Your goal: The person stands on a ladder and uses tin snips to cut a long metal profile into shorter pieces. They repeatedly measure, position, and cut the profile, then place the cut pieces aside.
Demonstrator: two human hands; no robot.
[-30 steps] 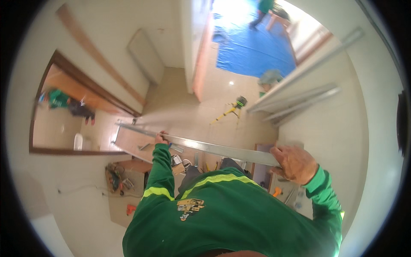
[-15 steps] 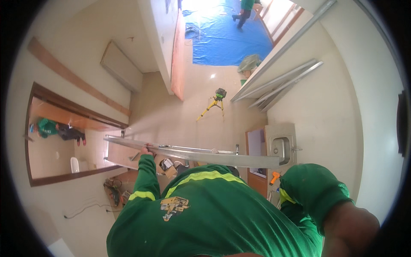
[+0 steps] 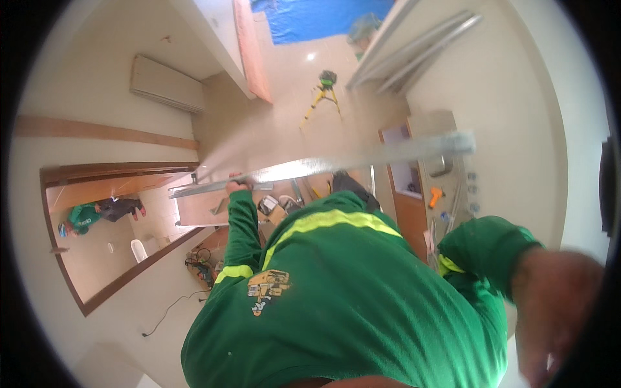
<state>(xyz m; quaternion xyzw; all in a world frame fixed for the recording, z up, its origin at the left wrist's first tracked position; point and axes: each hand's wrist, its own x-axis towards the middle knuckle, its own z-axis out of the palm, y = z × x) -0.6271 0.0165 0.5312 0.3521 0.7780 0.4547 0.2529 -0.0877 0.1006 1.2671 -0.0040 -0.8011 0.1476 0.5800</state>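
My left hand (image 3: 238,186) is closed around a long grey metal stud (image 3: 369,159), gripping it near its left end. The stud runs across in front of my chest, its right end passing over the sink and blurred by motion. At the lower right, my right hand (image 3: 559,304) is raised close to the camera, away from the stud. Its fingers are smeared and partly cut off by the dark rim, so what they hold, if anything, is unclear.
Ahead stands a yellow tripod (image 3: 320,103) with a device on top. More metal studs (image 3: 430,55) lean at the right wall. A sink (image 3: 442,167) and orange tool (image 3: 436,197) are to the right. Another person (image 3: 97,213) shows through the left doorway. A power tool (image 3: 200,268) lies lower left.
The stud's right end has swung forward and right, while my left hand keeps its grip. My right hand has moved lower and further right. The whole view has tilted and shifted.
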